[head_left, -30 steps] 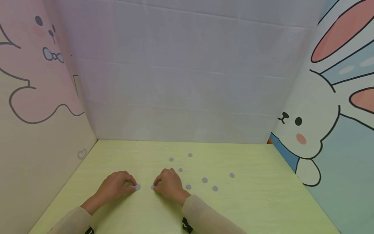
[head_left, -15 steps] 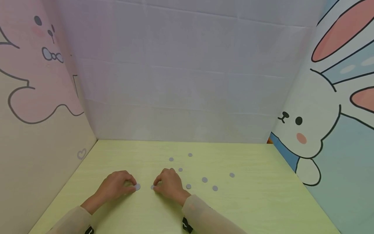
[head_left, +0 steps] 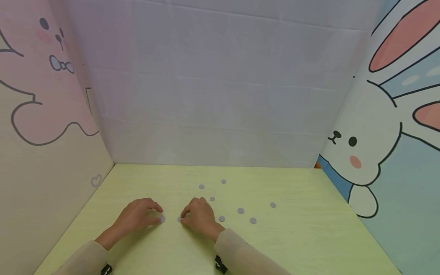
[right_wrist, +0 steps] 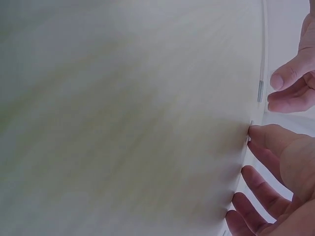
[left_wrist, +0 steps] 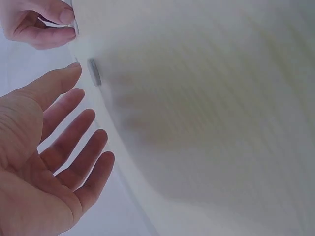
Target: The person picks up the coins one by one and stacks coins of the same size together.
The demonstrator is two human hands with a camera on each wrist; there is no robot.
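1. My left hand has just relaxed: thumb and forefinger now stand apart, holding nothing.
2. The left disc lies on the table at my left thumb tip; I judge it released.
3. My right hand, unchanged, pinches the right disc, facing my left, so only that one seems held.
4. More discs lie beyond and rightward of my right grip.

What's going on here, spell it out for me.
A person's right hand pinches one small grey disc on a pale yellow-green table. The left hand holds nothing, close beside another disc. Seven more discs lie scattered beyond the right hand and to its right.
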